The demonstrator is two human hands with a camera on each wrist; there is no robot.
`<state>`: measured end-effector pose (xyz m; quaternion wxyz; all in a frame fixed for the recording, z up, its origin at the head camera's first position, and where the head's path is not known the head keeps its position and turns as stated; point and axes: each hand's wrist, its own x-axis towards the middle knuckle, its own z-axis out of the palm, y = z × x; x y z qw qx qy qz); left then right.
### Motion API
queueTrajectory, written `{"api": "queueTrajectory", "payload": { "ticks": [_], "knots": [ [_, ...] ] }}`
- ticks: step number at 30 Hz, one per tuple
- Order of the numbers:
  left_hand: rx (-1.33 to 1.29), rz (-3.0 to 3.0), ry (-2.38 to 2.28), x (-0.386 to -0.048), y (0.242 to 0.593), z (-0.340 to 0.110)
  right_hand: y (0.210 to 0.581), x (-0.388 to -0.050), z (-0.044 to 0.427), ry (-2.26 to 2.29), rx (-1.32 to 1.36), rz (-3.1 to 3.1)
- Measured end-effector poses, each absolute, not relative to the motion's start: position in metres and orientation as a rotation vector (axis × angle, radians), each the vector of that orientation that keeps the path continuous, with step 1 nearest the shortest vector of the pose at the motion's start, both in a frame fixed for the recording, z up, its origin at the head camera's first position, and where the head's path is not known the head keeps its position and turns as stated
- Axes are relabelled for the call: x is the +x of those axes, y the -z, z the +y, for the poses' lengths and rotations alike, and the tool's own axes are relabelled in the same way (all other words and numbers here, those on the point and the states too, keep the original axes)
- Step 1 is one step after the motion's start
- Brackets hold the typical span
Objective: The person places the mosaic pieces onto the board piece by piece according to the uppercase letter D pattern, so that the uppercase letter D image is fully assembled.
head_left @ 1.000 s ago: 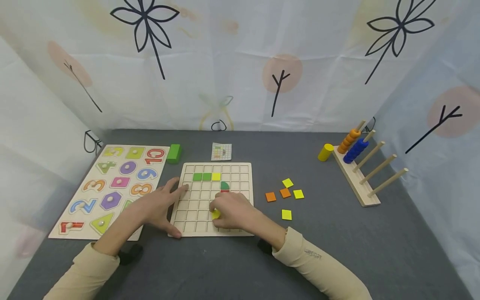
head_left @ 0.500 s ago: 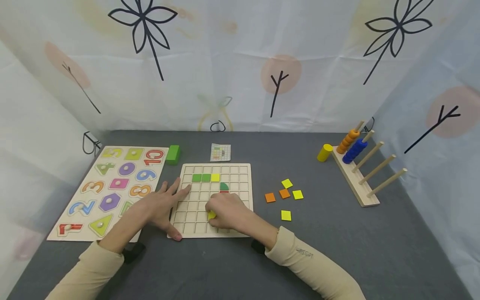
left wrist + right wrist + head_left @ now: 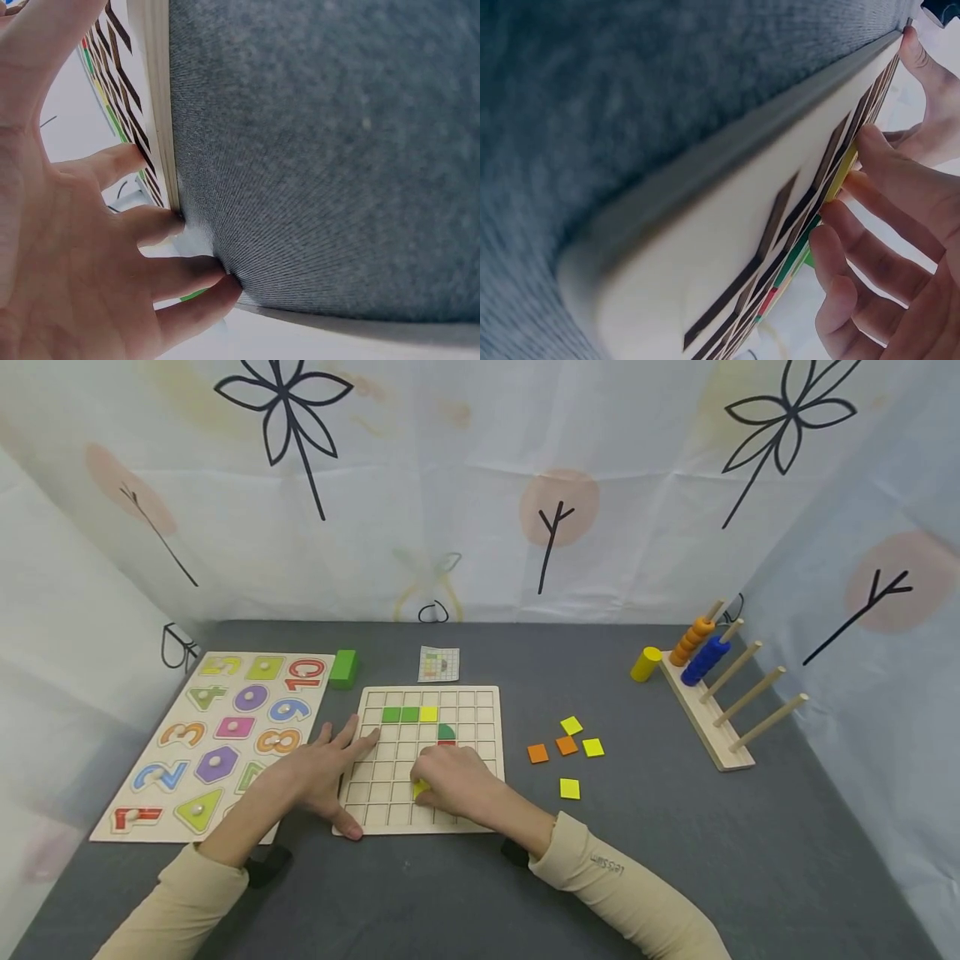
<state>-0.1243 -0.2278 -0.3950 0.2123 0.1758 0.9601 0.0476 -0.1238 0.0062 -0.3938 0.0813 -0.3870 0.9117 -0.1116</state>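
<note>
A square wooden grid board (image 3: 378, 771) lies flat in the middle of the head view. My left hand (image 3: 318, 774) rests at its left edge, fingers spread, thumb at the near left corner. The left wrist view shows this hand (image 3: 82, 225) against the board's side (image 3: 161, 105). With thumb and fingertips, my right hand (image 3: 457, 785) pinches a yellow square tile (image 3: 421, 788) on the grid's lower middle. From the right wrist, the yellow tile (image 3: 843, 171) appears against the board's surface. Two green tiles (image 3: 400, 715), a yellow one (image 3: 428, 714) and a green-and-red piece (image 3: 446, 733) sit in upper cells.
Loose yellow tiles (image 3: 570, 788) and orange tiles (image 3: 537, 753) lie to the right. A pattern card (image 3: 438, 664) and a green block (image 3: 343, 669) are behind the board. The number-and-shape puzzle (image 3: 168, 727) is left; a peg stand (image 3: 705, 718) and yellow cylinder (image 3: 646, 664) are right.
My right hand has shifted slightly left over the grid with the yellow tile, then stayed about there. My left hand keeps to the board's left edge. The head view has drifted a little.
</note>
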Motion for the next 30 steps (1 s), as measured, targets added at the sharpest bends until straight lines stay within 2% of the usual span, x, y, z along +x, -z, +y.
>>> {"api": "queueTrajectory", "payload": {
  "ticks": [30],
  "knots": [
    [0.514,2.663,-0.168,-0.1246,0.3973,-0.2304,0.3936,-0.1257,0.0096,0.383,-1.176,2.721]
  ]
}}
